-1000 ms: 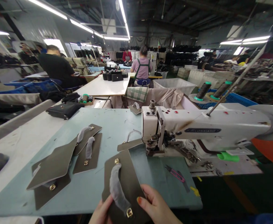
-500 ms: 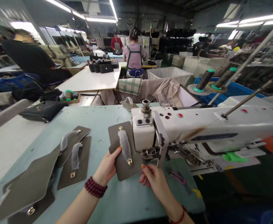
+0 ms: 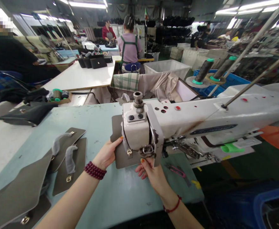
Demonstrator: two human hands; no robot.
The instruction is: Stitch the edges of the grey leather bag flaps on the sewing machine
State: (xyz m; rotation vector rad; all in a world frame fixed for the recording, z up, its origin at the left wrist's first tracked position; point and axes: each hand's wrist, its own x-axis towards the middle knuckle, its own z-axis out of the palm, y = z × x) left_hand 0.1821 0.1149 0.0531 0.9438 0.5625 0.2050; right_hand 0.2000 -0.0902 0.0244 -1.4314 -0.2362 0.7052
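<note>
A grey-brown bag panel [image 3: 120, 160] lies under the head of a white sewing machine [image 3: 136, 132], which hides its upper right part. On the panel is a wrapped handle, mostly covered by the machine head, with a gold buckle [image 3: 129, 153] showing. My left hand [image 3: 108, 151] grips the panel's left edge, thumb on top and fingers below. At the panel's right edge, just under the needle area, my right hand [image 3: 149, 170] pinches the edge between thumb and forefinger, its other fingers curled.
Several similar panels with wrapped handles [image 3: 70, 160] lie at the left of the pale green table [image 3: 98, 203]. Pink-handled thread snips [image 3: 177, 170] rest right of my right hand. A black bag [image 3: 28, 114] and thread spools [image 3: 57, 94] sit farther left. Co-workers sit beyond.
The panel has moved right and away from me, further beneath the machine head, carried by both hands. Its handle has become mostly hidden. The head view has shifted slightly to the right.
</note>
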